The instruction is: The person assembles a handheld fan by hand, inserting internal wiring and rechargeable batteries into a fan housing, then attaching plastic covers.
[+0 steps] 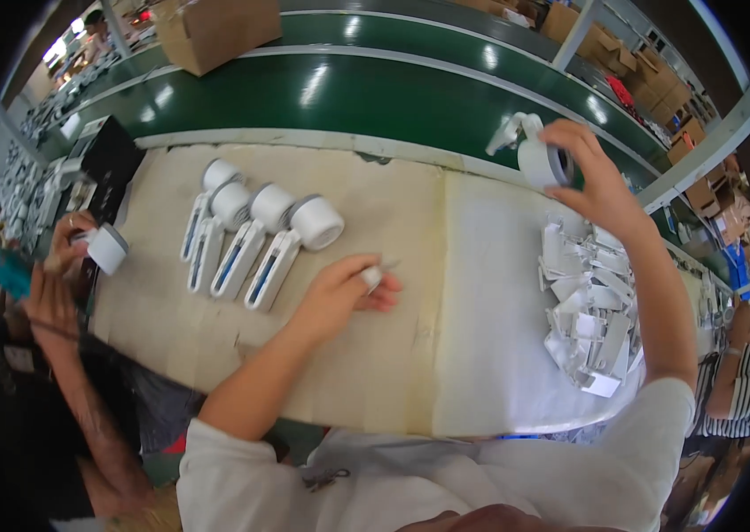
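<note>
My right hand (601, 182) is raised at the far right of the table, its fingers closed round a white cylindrical device head (535, 165) with a grey rim. A white jointed bracket (513, 131) shows just beyond that head. Over the middle of the table, my left hand (335, 297) is pinching a small white plastic part (372, 279), its shape mostly covered by the fingers. Left of that hand lie several white devices (270, 275) in a slanted row, each with a round head and a long slotted arm.
A pile of loose white plastic parts (589, 306) covers the table's right side. Beyond the far edge runs a green conveyor belt (304, 89) with a cardboard box (220, 34). At left, a co-worker's hands (56, 288) hold a white device and a teal tool. A black box (105, 168) stands nearby.
</note>
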The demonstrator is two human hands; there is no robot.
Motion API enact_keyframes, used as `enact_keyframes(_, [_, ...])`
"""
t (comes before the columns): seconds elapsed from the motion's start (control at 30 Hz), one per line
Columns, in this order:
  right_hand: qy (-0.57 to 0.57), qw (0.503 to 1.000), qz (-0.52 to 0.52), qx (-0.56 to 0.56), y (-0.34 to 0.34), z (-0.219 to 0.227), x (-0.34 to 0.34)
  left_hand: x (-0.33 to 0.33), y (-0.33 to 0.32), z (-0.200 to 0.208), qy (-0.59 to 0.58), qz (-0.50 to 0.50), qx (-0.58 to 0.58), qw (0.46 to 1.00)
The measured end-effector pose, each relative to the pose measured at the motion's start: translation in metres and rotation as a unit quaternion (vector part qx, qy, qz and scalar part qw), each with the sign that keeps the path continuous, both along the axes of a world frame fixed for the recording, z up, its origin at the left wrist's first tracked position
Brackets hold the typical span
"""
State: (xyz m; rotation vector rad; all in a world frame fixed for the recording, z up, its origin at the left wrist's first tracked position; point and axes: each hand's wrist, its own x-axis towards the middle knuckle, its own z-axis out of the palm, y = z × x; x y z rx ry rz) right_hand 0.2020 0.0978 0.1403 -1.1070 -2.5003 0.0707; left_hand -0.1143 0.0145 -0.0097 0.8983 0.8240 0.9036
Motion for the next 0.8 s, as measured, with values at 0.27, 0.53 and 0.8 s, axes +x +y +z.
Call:
enact_keyframes(0.27, [-0.199,0.911,0.289,0.217,-0.125,0.013,-0.046,0.048,0.001,0.000,-0.251,-0.222,-0.174,0.926])
enact_keyframes(0.53, [-0.125,0.942,0.264,0.166,-0.159,-0.024,-0.030,0.040,-0.016,0.008,-0.037,-0.324,0.048,0.944])
enact_keyframes(0.8, [-0.230,0.899,0.316,0.200,-0.167,-0.076,-0.003,0.031,-0.033,0.044,0.397,-0.316,0.375,0.776])
